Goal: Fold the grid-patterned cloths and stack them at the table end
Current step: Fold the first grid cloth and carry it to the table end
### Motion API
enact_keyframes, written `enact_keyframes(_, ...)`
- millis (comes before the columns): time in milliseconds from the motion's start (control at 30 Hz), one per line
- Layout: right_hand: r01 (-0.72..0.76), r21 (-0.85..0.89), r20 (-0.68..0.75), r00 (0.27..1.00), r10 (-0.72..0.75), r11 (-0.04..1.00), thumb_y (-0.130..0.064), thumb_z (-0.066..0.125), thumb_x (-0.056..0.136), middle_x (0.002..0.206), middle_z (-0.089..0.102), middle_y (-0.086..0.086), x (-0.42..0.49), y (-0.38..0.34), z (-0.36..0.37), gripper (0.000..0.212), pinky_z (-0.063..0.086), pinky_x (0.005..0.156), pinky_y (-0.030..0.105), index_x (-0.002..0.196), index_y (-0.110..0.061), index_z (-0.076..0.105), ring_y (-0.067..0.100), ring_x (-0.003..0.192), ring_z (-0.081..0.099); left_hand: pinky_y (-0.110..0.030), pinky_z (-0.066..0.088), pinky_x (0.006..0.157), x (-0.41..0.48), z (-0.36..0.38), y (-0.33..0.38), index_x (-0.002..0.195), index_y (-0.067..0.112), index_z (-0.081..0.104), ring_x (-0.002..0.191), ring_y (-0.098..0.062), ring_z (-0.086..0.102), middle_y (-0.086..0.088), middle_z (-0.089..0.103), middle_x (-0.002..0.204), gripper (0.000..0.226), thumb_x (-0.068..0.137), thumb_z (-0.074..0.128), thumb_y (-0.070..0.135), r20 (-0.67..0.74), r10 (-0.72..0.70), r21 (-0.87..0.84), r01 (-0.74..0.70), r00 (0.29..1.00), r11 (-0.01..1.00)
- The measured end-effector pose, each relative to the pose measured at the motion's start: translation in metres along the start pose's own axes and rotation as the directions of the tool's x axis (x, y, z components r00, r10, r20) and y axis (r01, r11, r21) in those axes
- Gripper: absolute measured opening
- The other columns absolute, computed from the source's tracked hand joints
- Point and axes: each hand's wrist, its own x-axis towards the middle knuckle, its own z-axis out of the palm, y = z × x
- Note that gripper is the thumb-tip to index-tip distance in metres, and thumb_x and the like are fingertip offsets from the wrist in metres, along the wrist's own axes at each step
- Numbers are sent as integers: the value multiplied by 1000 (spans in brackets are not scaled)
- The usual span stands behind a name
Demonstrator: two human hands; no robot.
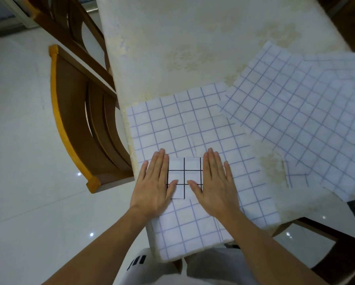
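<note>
Hands: The left hand (155, 182) and the right hand (215, 182) are laid flat with fingers straight, side by side with a gap between them. Nothing is gripped.
Folded cloth: A small black-gridded cloth (184, 175) is pressed under both palms at the near end of the table (193, 38), directly ahead of the person.
Long axis: It cannot be told, since both side edges are covered by the hands.
Nearer hand: Neither, as the cloth is held equally under each.
Beneath: A larger blue-gridded cloth (193, 124) is spread under it, running away from the person and overhanging the near table edge.
To the right: A second blue-gridded cloth (306, 112) is spread out, nearer the right hand.
Step judged: The last fold is being smoothed down, and the two blue-gridded cloths are not yet folded.
Left of the table: A wooden chair (86, 120) is seen.
</note>
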Motion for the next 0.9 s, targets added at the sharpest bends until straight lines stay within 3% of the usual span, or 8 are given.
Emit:
enact_keyframes(100,7,77,37,999,-10,997,-68,12,98,167,-6,8,4,-1,-18,86,12,125,45,158,-7,3,22,154,-3,-42,16,123,-2,-18,0,159,14,7,153,-19,4,-6,4,167,71,104,33,50,-44,-44,-199,35,998,979)
enact_keyframes(167,-82,191,-47,995,92,978,-53,29,102,165,17,12,4,5,-33,74,28,120,44,157,-5,21,28,151,20,-36,38,109,-7,-29,0,154,12,28,138,-24,37,-10,31,156,60,102,51,33,-160,-234,-365,163,959,917)
enact_keyframes(233,-225,360,-154,943,295,906,-34,46,102,141,49,11,-2,11,-44,48,51,95,43,142,-8,47,31,124,53,-30,47,85,-12,-33,2,138,10,49,110,-26,55,-12,46,132,43,98,57,23,-169,-452,-514,313,876,799)
enact_keyframes(267,-287,430,-142,915,379,856,-29,49,101,127,56,9,-5,12,-46,36,54,82,40,132,-11,54,30,108,60,-31,48,79,-14,-31,3,130,9,55,101,-27,58,-11,49,123,35,97,59,22,-126,-524,-568,371,842,735)
enact_keyframes(367,-398,475,-24,885,464,785,-27,53,100,104,61,5,-12,11,-43,20,48,68,33,113,-13,59,22,84,56,-37,50,73,-15,-25,7,111,9,62,89,-27,61,-8,54,107,18,97,61,22,-37,-591,-615,447,806,649)
enact_keyframes(533,-531,533,99,813,574,659,-40,62,95,80,64,3,-8,0,-33,24,51,60,34,92,-16,59,23,73,60,-29,39,70,-10,-27,24,100,12,62,81,-18,53,0,54,97,16,96,62,27,-15,-649,-589,518,761,621)
enact_keyframes(767,-615,528,200,761,618,586,-41,68,91,88,65,2,1,-6,-32,28,49,70,34,93,-15,59,26,86,62,-29,40,74,-2,-22,36,96,14,58,83,-17,52,-4,61,97,19,94,64,32,58,-757,-615,620,651,487)
enact_keyframes(900,-601,512,219,782,583,614,-38,68,92,87,62,5,5,-7,-27,30,47,67,35,76,-17,53,28,83,60,-35,47,77,4,-22,34,90,18,54,86,-20,56,-5,64,96,20,93,66,33,123,-779,-613,665,614,427)
